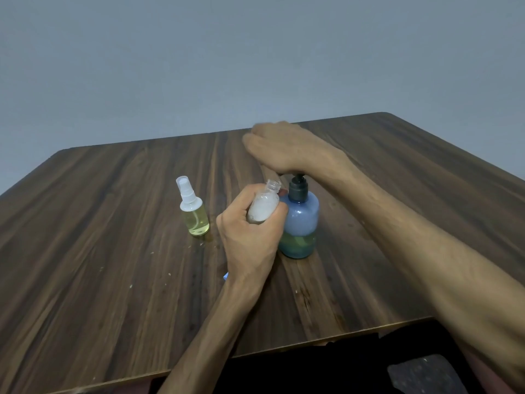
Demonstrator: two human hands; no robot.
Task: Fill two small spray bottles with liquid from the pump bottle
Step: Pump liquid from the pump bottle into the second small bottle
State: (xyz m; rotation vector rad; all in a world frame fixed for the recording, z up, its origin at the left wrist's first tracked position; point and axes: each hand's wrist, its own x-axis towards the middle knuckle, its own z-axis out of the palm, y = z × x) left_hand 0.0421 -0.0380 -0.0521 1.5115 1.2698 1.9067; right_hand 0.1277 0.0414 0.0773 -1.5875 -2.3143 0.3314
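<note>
I have my left hand [250, 234] wrapped round the small clear uncapped spray bottle [262, 207], tilting its open neck against the blue translucent plastic pump bottle [299, 223] mid-table. My right hand [279, 147] rests on the dark pump head; its fingers are hidden, so I cannot tell their grip. The little bottle looks light, stiff and probably slick, best held mid-body. A capped spray bottle of yellow liquid [193, 214] stands left on the dark wooden table [113, 223].

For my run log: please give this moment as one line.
left hand: holds open spray bottle | right hand: on pump bottle | capped spray bottle: filled
</note>
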